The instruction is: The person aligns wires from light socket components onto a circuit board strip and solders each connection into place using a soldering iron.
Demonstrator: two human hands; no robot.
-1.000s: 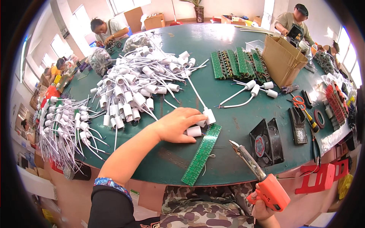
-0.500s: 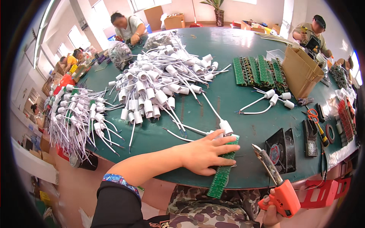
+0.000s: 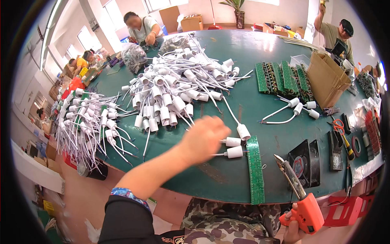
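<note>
Orange soldering iron [image 3: 310, 214] in the closed right grip [image 3: 293, 232], left grip [image 3: 204, 139] loosely curled, its hold unclear

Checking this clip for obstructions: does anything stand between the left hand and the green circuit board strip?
Yes: two white sockets lie between the left hand and the green circuit board strip, beside the upper part of its left edge. A third white socket is at its far end.

Pale walls [image 3: 266, 14], bright windows [image 3: 115, 15], pinkish floor [image 3: 97, 195], dark green table [image 3: 227, 44], red plastic stool [image 3: 354, 211], potted plant [image 3: 240, 19]
</note>
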